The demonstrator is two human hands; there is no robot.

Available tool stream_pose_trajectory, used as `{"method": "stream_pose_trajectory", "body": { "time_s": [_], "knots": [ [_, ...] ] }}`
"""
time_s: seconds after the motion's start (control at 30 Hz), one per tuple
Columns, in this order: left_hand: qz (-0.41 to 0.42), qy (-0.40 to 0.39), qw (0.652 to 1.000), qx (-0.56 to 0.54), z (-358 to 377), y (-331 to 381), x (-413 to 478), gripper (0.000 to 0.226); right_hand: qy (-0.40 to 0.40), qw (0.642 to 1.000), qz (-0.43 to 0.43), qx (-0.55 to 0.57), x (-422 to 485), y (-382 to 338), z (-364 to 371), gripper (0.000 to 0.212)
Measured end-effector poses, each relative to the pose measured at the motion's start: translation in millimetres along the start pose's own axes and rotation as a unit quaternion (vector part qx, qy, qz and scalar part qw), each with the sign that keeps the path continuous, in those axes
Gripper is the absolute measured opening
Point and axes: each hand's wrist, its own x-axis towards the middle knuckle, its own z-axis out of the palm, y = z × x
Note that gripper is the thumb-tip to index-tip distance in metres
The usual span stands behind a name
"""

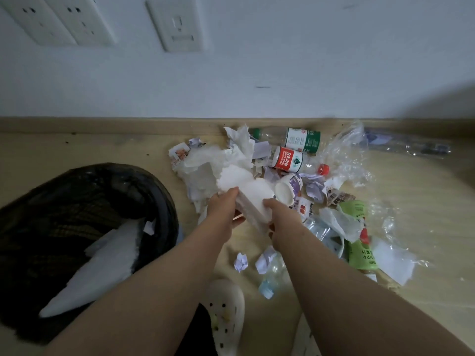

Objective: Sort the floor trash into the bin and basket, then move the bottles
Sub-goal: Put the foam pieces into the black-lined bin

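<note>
Head view: left hand (pixel 223 209) and right hand (pixel 280 215) both grip the white wad (pixel 253 192) at centre; lift it level, then swing it to the bin (pixel 90 181) at 8 o'clock, shedding no scraps.

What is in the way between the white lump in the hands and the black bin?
Nothing visible. The left hand and right hand hold the white lump beside the bin, whose mouth is open; only a white sheet lies inside.

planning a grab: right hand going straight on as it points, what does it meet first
The right hand meets the foam it grips, then probably the tissue heap; depth unclear.
</note>
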Motion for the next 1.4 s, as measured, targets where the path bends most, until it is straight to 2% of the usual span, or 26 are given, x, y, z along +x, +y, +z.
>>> {"method": "stream_pose_trajectory", "body": {
  "time_s": [0.1, 0.27, 0.47, 0.57, 0.77, 0.97, 1.17, 1.23, 1.4],
  "knots": [
    [0.017, -0.009, 1.000, 0.002, -6.0, 19.3, -30.8, 0.026, -0.016, 1.000, 0.013, 0.017, -28.5, -7.4, -7.6, 0.040],
    [0.054, -0.027, 0.998, 0.018, -17.3, 45.8, -85.7, 0.023, -0.041, 0.998, -0.018, 0.048, -82.1, -12.4, -22.0, 0.022],
    [0.080, -0.039, 0.995, 0.055, -26.0, 52.4, -150.4, 0.026, -0.056, 0.994, -0.032, 0.091, -136.7, 3.1, -36.6, 0.015],
    [0.080, -0.029, 0.996, 0.040, -38.0, 48.4, -175.7, 0.033, -0.069, 0.991, -0.056, 0.103, -162.7, 8.4, -40.6, 0.012],
    [0.085, -0.041, 0.995, -0.029, -66.6, 40.4, -213.6, 0.035, -0.097, 0.984, -0.078, 0.126, -205.4, 24.7, -45.9, 0.024],
    [0.100, -0.001, 0.993, -0.057, -103.1, 33.1, -228.1, 0.046, -0.150, 0.975, -0.110, 0.120, -233.7, 40.9, -34.8, 0.029],
    [0.087, 0.041, 0.993, -0.065, -149.5, 37.7, -223.3, 0.026, -0.221, 0.964, -0.129, 0.073, -256.8, 60.3, 2.8, 0.040],
    [0.080, 0.057, 0.993, -0.063, -162.3, 41.2, -219.9, 0.026, -0.234, 0.963, -0.119, 0.057, -260.0, 66.6, 21.7, 0.042],
    [0.065, 0.113, 0.989, -0.070, -195.6, 45.8, -201.2, 0.016, -0.213, 0.968, -0.132, 0.011, -251.2, 79.1, 62.6, 0.045]
  ]
}}
